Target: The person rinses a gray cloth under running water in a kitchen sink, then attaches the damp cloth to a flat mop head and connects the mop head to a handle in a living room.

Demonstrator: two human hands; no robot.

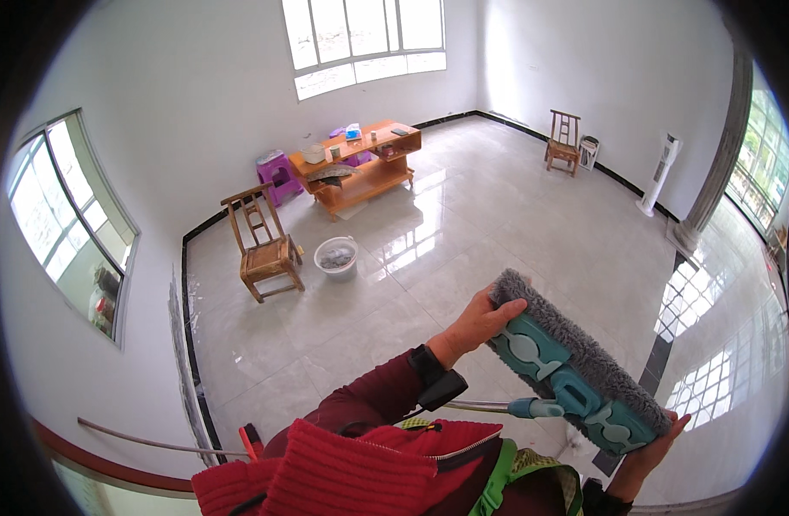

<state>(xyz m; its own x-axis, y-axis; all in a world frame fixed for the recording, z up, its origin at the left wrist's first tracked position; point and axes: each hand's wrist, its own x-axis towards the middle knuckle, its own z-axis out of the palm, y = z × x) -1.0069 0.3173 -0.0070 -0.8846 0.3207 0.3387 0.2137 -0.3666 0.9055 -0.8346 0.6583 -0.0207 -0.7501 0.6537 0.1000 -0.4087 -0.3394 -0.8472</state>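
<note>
A flat mop head (569, 380) with a teal plastic plate and a fluffy grey pad is raised in front of me, its plate side facing up. My left hand (478, 322) grips its upper left end, thumb on the edge of the plate. Around the lower right end, my right hand (656, 445) holds the pad, partly hidden behind it. Two pale clips lie flat on the plate. From the hinged centre joint, the mop pole (475, 406) runs left and passes behind my left forearm.
A white bucket (336, 258) holding grey cloth stands beside a wooden chair (265, 255). Farther back are an orange wooden table (362, 155) and a purple stool (278, 177). Another chair (564, 143) and a white tower appliance (659, 174) stand right. A red broom (251, 442) lies lower left.
</note>
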